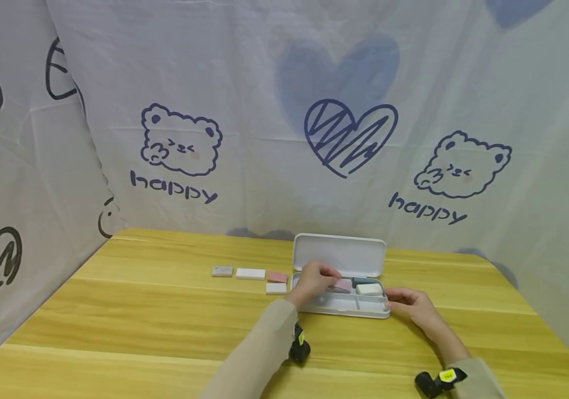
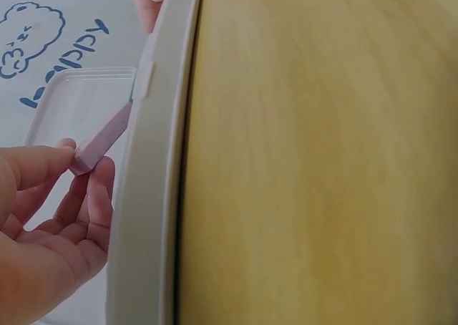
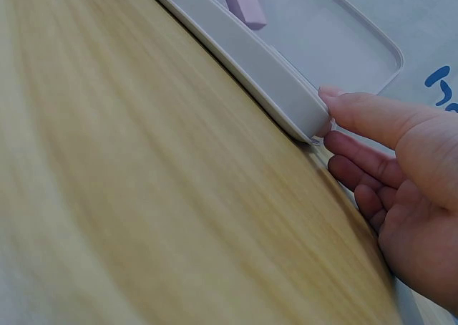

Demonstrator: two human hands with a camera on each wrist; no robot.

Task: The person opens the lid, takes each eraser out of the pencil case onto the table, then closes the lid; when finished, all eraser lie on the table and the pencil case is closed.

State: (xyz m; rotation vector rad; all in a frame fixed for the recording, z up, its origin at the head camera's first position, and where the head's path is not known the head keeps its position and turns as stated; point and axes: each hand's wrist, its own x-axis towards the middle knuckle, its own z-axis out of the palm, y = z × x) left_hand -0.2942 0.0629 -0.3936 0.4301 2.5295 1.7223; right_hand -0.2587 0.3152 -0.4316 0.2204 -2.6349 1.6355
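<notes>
A white hinged pencil case (image 1: 336, 303) lies on the table with its lid (image 1: 339, 254) raised at the back. My left hand (image 1: 314, 281) pinches a lilac eraser (image 2: 104, 139) between thumb and fingertips, tilted over the back compartment. The same eraser shows at the top of the right wrist view. Inside the case, a white eraser (image 1: 369, 289) and a dark grey-green piece (image 1: 362, 281) sit at the back right. My right hand (image 3: 415, 160) holds the case's right end, thumb at the rim and fingers against the end wall.
Left of the case lie a pink eraser (image 1: 278, 276), a small white block (image 1: 276, 288), a longer white block (image 1: 250, 274) and a grey block (image 1: 222, 271). A printed white curtain (image 1: 259, 205) hangs behind the wooden table (image 1: 130, 310).
</notes>
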